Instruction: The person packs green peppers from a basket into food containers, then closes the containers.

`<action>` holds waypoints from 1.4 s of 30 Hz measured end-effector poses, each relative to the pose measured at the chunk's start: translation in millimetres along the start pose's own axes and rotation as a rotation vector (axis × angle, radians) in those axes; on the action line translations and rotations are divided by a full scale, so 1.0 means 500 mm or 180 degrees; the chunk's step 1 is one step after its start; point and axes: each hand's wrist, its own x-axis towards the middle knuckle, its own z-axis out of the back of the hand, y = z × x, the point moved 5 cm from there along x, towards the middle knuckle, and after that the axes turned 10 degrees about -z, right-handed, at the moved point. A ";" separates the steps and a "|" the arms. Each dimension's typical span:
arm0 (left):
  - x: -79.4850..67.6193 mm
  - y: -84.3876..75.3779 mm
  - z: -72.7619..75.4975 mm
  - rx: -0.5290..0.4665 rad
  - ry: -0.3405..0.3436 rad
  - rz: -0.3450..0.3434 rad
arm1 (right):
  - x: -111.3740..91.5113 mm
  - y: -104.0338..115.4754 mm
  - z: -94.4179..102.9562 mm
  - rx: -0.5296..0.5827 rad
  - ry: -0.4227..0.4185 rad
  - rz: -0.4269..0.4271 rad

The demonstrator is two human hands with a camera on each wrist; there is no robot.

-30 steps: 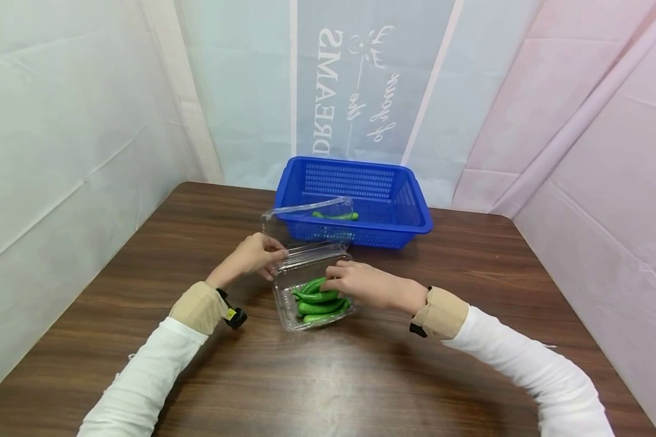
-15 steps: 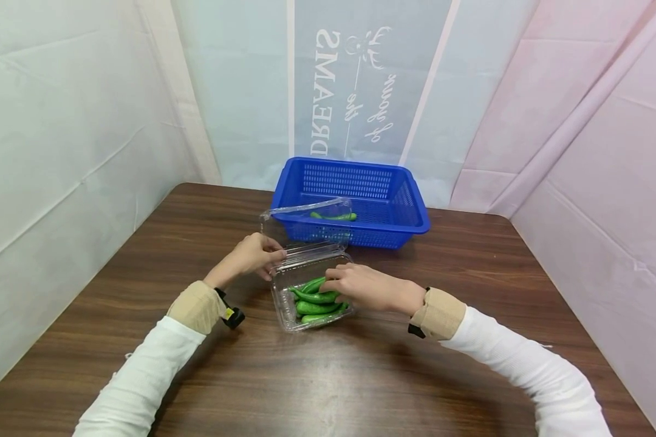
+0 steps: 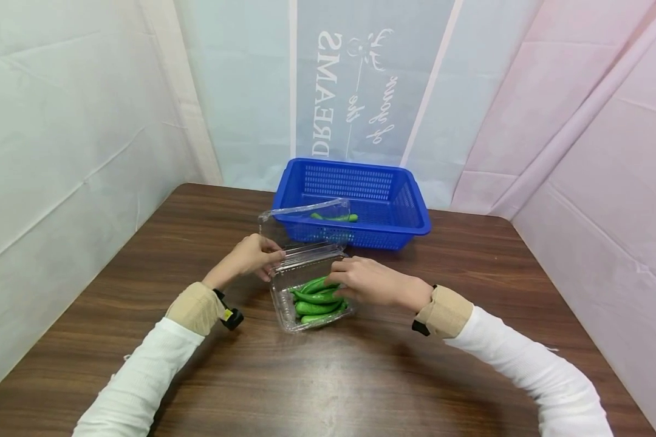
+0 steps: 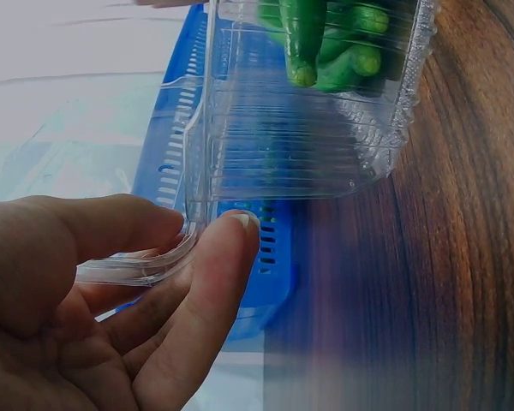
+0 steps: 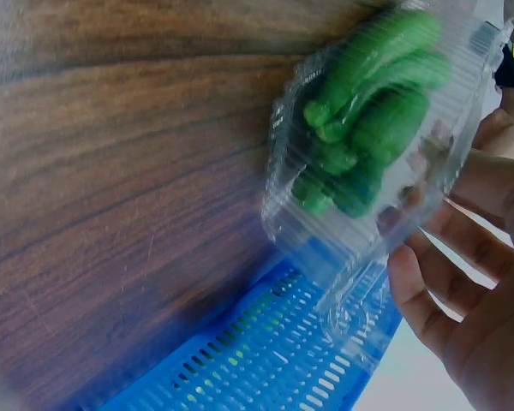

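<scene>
A clear plastic clamshell container (image 3: 285, 312) stands on the table with its lid (image 3: 306, 209) raised at the back. Several green peppers (image 3: 317, 308) lie together in its base. My left hand (image 3: 249, 258) pinches the container's rim at the left, by the hinge; the left wrist view shows thumb and fingers on either side of the clear edge (image 4: 176, 261). Over the right side of the container hovers my right hand (image 3: 374, 282), fingers bent loosely downward beside the peppers. In the right wrist view, some of its fingertips show through the plastic near the green peppers (image 5: 390, 128), gripping nothing visible.
Behind the container sits a blue perforated basket (image 3: 410, 227), with a green pepper (image 3: 333, 216) inside, seen through the raised lid. Fabric walls (image 3: 65, 121) enclose the brown wooden table (image 3: 328, 382) at the back and both sides.
My right hand has risen a little and shifted slightly back from the peppers. The left hand keeps its hold on the rim, and the peppers look the same.
</scene>
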 end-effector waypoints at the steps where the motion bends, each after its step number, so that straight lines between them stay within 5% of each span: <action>1: 0.000 0.000 0.000 0.0005 0.0001 0.0001 | -0.001 -0.003 0.003 0.0029 -0.0036 -0.0016; 21: -0.004 0.011 0.006 0.0013 -0.0039 -0.0002 | 0.006 -0.086 0.069 -0.0143 -0.1369 -0.0276; 36: -0.008 0.012 0.007 0.0052 -0.0026 -0.0059 | 0.018 -0.166 0.086 -0.0410 -0.1838 -0.0845; 42: -0.009 0.015 0.008 0.0068 -0.0038 -0.0055 | 0.029 -0.203 0.083 -0.0324 -0.1678 -0.1161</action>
